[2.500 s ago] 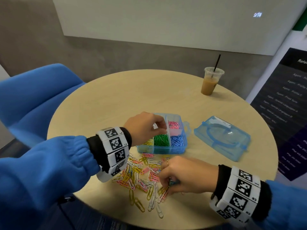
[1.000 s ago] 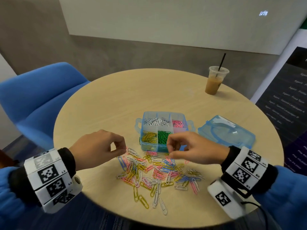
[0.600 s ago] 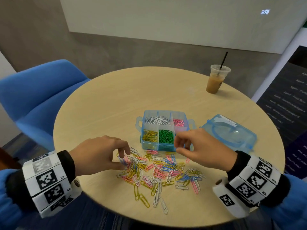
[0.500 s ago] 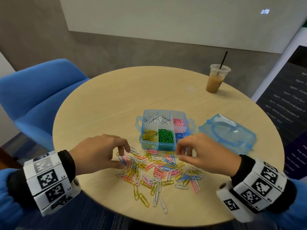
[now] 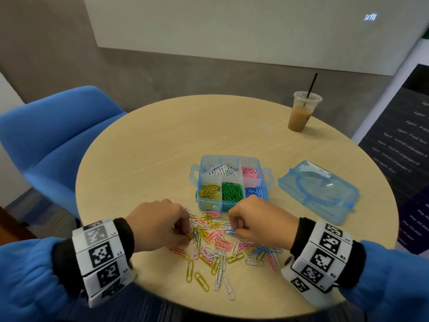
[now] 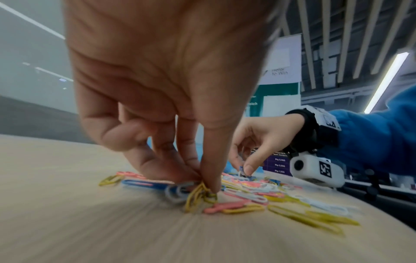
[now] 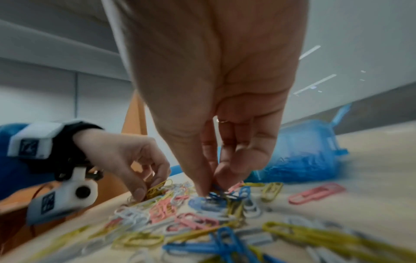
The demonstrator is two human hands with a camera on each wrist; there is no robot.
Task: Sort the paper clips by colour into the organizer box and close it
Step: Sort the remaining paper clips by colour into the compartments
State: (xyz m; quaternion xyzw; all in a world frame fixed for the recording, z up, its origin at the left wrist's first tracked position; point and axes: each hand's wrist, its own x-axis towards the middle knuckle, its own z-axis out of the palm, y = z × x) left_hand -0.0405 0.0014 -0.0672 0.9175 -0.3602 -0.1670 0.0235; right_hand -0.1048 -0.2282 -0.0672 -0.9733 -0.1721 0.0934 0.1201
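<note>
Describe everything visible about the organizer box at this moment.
The organizer box is translucent blue plastic, open, resting flat on the round table beyond the loose clips. Dividers split it into compartments holding white, pink, yellow, green and blue clips. Small handle tabs jut from both ends. Its lid lies apart, to its right. Neither hand touches it.

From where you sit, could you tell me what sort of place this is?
Probably an office lounge or meeting corner: a round table, a blue chair, an iced coffee and a printed banner.

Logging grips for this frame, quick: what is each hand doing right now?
Left hand: pinching yellow paper clips in the pile.
Right hand: pinching blue paper clips in the pile.
</note>
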